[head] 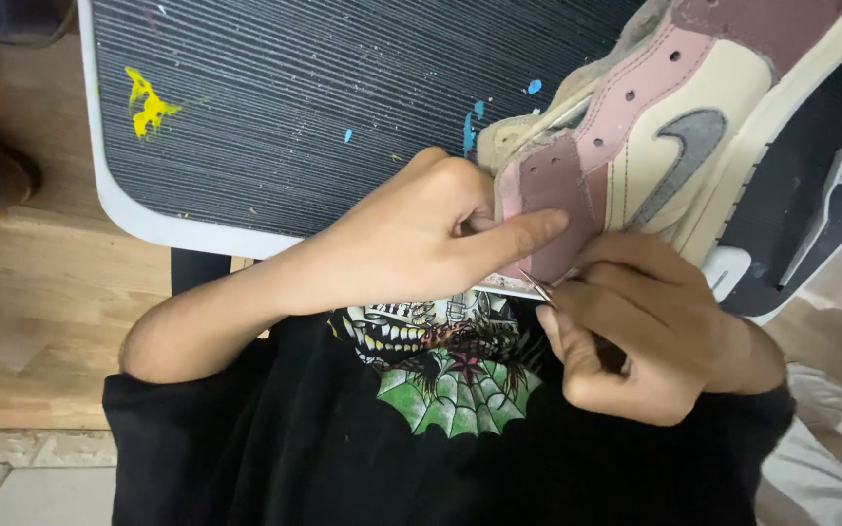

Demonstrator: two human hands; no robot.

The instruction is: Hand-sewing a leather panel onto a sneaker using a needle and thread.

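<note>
Sneaker (665, 127): high-top, cream, dusty pink and mauve panels with a grey curved side mark and punched lace holes; lies tilted on its side at the near right edge of the table, heel collar toward the person, the front running out of view at top right. Left hand (421, 234): closed around the mauve collar panel, forefinger stretched flat across its outer face, thumb tucked behind, grip firm on the sneaker. Right hand (635, 331): just below the collar, fingers curled tight around a thin metal tool (538, 289), whose slim tip shows between thumb and forefinger and meets the lower edge of the mauve panel; the rest of the tool is hidden in the fist, so its kind cannot be told. The two hands touch at the collar. Table (294, 107): dark ribbed top with a white rounded rim, flecked with yellow paint (148, 102) at upper left and small blue paint spots (470, 131) near the sneaker. Toothbrush (825, 209): white, lying on the dark surface to the right of the sneaker, bristle head away from the person, apart from both hands. Shirt (440, 429): black, short-sleeved, with a printed picture of a skull and a green web on the chest, directly under the hands. Floor (41, 321): light wood boards to the left, pale tiles at the lower left corner. Pale cloth (830, 458): at the lower right, beside the right forearm.
</note>
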